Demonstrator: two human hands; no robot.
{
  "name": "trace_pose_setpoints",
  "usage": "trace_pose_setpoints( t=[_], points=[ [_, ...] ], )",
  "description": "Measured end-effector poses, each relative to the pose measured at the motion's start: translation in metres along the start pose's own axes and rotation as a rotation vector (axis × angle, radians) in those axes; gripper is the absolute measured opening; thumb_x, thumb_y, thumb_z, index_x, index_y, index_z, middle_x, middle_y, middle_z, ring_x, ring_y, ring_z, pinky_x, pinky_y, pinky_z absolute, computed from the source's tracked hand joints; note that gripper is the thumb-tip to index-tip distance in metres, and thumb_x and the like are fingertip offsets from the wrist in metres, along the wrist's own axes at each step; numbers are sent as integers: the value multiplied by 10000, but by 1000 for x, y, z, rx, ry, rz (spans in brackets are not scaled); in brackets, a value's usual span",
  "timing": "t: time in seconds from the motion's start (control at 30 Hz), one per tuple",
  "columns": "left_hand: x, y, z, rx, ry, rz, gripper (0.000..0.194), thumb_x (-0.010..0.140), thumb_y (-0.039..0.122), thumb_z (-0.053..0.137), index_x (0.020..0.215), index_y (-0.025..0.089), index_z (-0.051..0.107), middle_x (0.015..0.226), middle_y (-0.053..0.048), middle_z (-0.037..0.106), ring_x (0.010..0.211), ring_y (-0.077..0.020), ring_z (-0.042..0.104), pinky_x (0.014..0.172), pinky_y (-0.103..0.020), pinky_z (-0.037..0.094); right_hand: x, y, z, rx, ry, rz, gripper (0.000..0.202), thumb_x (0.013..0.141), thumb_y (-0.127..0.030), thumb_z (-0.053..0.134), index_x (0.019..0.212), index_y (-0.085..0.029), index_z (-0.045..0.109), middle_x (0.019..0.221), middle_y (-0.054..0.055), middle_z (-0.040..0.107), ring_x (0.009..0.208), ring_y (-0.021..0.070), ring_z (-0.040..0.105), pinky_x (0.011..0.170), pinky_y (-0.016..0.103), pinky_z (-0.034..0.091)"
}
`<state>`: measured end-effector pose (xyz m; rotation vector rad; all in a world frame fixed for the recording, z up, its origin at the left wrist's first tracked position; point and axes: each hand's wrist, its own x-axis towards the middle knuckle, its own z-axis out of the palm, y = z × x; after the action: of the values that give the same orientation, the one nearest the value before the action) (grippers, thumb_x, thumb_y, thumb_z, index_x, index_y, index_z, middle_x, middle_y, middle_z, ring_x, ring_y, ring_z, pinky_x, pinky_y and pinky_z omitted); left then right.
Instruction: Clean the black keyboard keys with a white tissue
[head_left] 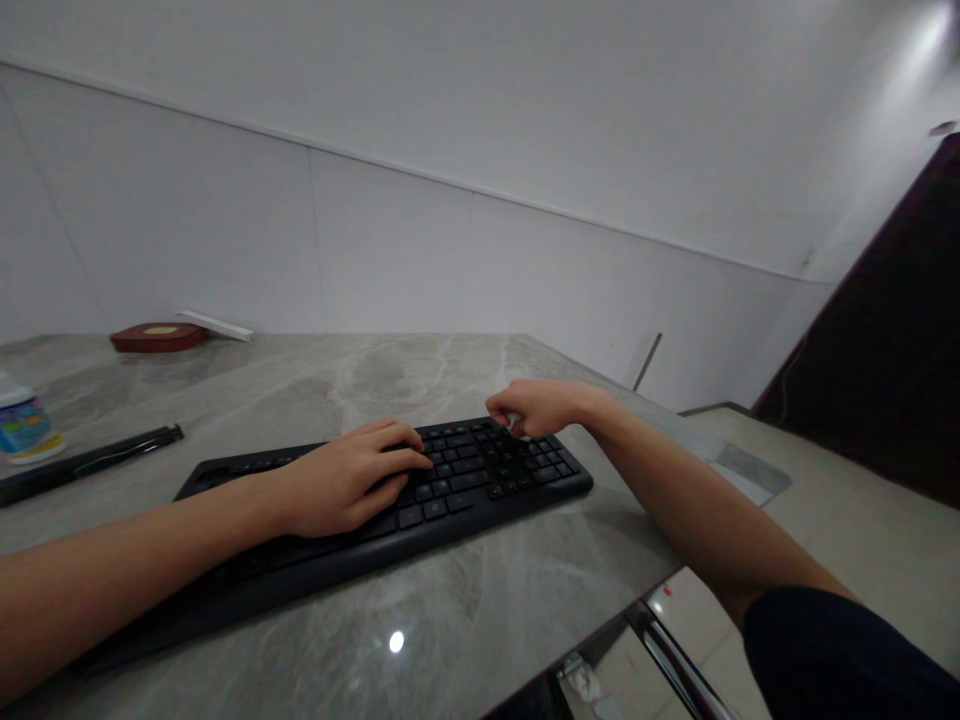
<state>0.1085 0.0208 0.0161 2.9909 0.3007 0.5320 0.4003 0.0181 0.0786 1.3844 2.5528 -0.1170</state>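
A black computer keyboard [469, 480] lies at a slant on the grey marbled tabletop. Across its middle rests my left hand [352, 480], palm down and fingers spread over the keys. My right hand [532, 408] is closed above the upper right part of the keyboard, near the number pad. A bit of something small and white [514, 420] shows between its fingers; most of it is hidden, so its kind is unclear. My left forearm covers much of the keyboard's left side.
On the left are a white bottle [30, 425] with a colourful label and a long black object [90, 462]. Farther back, a reddish-brown wooden object [159, 337] sits beside a thin white piece [217, 325] against the wall. The tabletop [480, 610] ends at the right, above a tiled floor.
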Motion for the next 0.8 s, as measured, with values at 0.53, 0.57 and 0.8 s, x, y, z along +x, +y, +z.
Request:
trace_pose_setpoints(
  t=[0.53,0.57,0.8],
  points=[
    [-1,-1,0,-9,36,22,312,946,165,419,1205,204,587,1164,-94,548,1063,-222,538,957,-383,482,3,-3,1,14,54,-48,137,663,-115,558,755,-189,489,647,-17,487,623,130,425,562,252,250],
    [-1,-1,0,-10,34,20,313,946,165,418,1207,205,586,1165,-94,547,1066,-223,537,960,-385,479,3,-4,1,23,61,-56,136,668,-122,561,756,-191,484,643,-20,482,620,129,424,563,251,252],
    [0,1,0,2,23,12,318,947,160,408,1207,204,586,1158,-95,548,1059,-222,536,957,-386,480,3,-9,0,61,40,-111,140,682,-152,588,743,-192,468,650,-27,484,636,128,435,578,248,279]
  ],
)
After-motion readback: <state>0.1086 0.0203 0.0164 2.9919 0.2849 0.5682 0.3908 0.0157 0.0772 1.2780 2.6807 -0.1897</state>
